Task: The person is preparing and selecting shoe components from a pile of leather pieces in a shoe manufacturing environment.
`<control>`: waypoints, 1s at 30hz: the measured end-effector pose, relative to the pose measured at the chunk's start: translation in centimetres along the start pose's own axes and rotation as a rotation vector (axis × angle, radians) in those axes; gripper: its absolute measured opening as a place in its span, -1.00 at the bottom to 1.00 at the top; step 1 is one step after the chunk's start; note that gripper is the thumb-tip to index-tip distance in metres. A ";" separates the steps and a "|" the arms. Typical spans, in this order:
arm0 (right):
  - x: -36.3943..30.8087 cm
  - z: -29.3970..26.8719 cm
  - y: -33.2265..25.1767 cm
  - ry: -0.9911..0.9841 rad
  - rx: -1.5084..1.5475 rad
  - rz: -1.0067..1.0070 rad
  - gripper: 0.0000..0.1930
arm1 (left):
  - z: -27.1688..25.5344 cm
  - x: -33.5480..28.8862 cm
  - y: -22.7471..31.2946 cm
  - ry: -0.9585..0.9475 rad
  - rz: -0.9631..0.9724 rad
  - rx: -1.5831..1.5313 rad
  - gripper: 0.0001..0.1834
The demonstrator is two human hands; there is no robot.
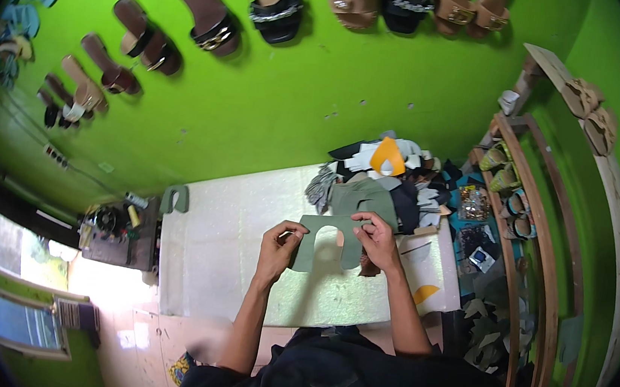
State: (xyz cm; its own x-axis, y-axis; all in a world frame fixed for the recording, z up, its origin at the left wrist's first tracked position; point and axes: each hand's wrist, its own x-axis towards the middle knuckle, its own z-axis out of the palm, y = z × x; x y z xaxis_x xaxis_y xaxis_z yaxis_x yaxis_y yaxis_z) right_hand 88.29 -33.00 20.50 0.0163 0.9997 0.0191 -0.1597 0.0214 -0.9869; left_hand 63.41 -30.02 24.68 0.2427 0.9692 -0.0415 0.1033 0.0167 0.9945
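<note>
"While I'm standing at the white table point(232, 249), both my hands are gripping one thing: a green, arch-shaped cutout point(304, 252), sheet material."

"Each hand, quickly?"

"Left hand point(279, 251) is pinching its left edge, thumb and fingers. Right hand point(375, 240) is pinching its upper right corner, fingers bent. Neither is letting go."

"Where's the cutout sitting?"

"I'm holding it spread out over the table, in front of me, its opening facing my body. Whether its lower edge is touching the tabletop, I can't tell."

"Nearby?"

"Bigger green sheet point(361, 197) is lying just beyond it, at the front of a mixed scrap pile point(405, 196). Yellow-orange piece point(387, 157) is resting on top of that. Reddish-brown piece point(369, 267) is showing beside my right wrist. Yellow-orange rounded piece point(426, 293) is lying toward the table's right side. Another green arch-shaped piece point(175, 198) is lying at the far left corner."

"Background?"

"Sandals are lining the green wall point(259, 105), including a brown one with a gold chain point(197, 8). Wooden rack point(531, 292) is standing on my right, holding more footwear. Dark side table point(120, 245) is standing off to my left, carrying clutter."
</note>
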 end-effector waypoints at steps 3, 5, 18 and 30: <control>-0.4 3.3 -0.9 -0.099 0.035 -0.012 -0.60 | -1.9 -2.6 1.1 0.105 -0.070 -0.032 -0.88; -0.6 4.9 -0.9 -0.201 -0.077 -0.034 -0.55 | -4.2 -4.5 1.0 0.138 -0.107 -0.038 -0.81; -4.5 24.3 -0.4 -0.472 -0.200 -0.081 -0.49 | -20.9 -20.6 -1.7 0.261 -0.006 -0.081 -0.58; -9.4 42.0 1.4 -0.723 -0.201 -0.020 -0.40 | -34.9 -33.8 -5.0 0.511 0.010 -0.204 -0.52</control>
State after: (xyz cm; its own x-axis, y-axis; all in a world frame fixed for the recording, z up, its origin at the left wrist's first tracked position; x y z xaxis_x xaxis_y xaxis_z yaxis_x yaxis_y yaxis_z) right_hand 46.41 -41.80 25.64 -0.6462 0.7600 0.0692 0.0184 0.1062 -0.9942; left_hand 21.03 -54.29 24.46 -0.2623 0.9645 -0.0305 -0.0981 0.0048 0.9952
